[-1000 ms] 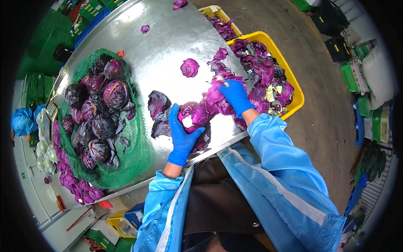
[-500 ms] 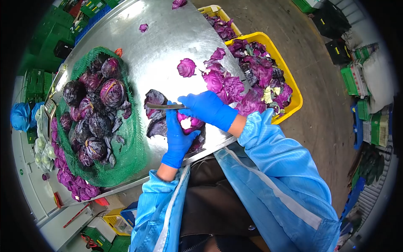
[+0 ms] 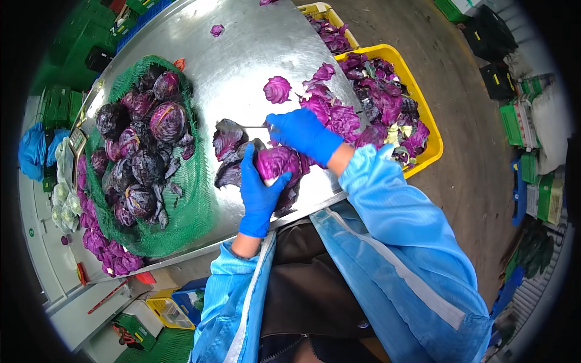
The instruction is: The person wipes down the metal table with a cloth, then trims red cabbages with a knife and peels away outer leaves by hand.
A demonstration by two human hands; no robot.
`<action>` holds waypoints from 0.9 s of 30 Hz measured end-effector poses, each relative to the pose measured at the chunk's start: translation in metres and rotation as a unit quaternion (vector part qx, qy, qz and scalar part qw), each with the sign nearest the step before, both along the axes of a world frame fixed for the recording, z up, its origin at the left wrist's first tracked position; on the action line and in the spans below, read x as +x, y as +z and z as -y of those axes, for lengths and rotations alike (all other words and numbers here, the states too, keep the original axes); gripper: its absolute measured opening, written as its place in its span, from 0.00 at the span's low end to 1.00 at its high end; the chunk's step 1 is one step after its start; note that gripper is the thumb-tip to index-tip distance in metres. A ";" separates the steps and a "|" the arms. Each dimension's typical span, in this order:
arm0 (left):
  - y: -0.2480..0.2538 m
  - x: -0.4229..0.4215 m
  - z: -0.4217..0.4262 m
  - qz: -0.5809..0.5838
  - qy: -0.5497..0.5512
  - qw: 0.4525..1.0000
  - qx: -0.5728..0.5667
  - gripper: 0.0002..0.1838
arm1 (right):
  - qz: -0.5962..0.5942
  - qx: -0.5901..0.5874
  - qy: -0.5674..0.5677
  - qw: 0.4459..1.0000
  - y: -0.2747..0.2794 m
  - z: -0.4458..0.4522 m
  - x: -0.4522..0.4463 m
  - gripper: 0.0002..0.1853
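Blue-gloved left hand (image 3: 259, 195): cupped round a purple cabbage (image 3: 278, 161)
Right hand (image 3: 302, 132): gripping a knife (image 3: 253, 126)
Cabbage: apparently mid-trim
Blade: any cut likely needs steady holding

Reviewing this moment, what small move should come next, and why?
Probably bring the knife back to the cabbage, near its pale patch. The right hand grips the knife with its blade apart from the cabbage, while the left hand holds the cabbage with that patch showing between thumb and fingers.
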State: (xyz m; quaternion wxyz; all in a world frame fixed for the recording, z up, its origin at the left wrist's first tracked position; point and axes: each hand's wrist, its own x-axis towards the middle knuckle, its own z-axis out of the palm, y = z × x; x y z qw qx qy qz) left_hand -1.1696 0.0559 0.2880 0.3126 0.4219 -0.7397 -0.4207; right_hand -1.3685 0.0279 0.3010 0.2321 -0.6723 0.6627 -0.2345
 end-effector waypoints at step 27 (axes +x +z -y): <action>-0.011 0.031 -0.009 -0.035 0.053 0.987 0.149 0.44 | 0.271 0.240 0.036 0.931 -0.029 -0.035 0.013 0.24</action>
